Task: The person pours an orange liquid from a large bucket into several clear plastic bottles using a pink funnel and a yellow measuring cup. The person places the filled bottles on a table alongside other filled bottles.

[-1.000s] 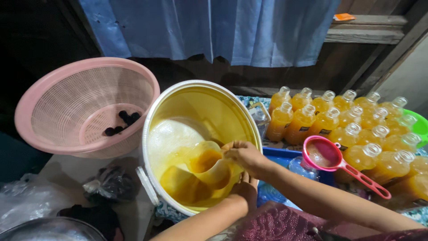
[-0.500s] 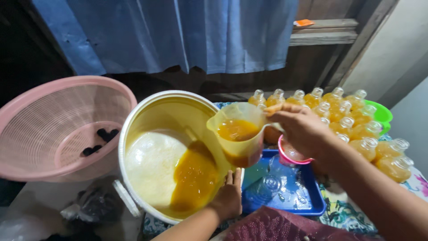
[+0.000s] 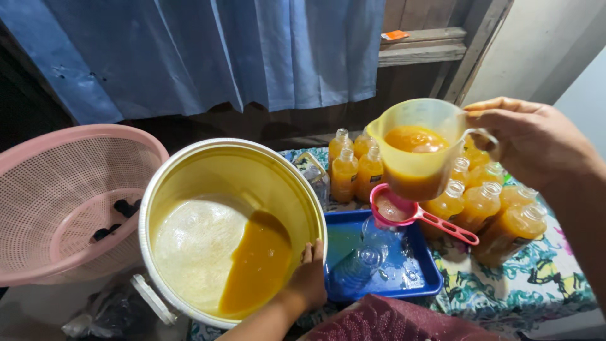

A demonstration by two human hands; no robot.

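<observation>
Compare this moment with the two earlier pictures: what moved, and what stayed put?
The right hand lifted the clear jug, now filled with orange liquid, out of the big pot and carried it right, to above the pink funnel by the filled bottles. The left hand stayed gripping the tilted pot's rim; the pink basket and blue tray did not move.

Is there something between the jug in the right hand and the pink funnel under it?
Nothing visible does. The right hand holds the jug by its handle, directly above the pink funnel, which sits on an empty bottle in the blue tray.
</observation>
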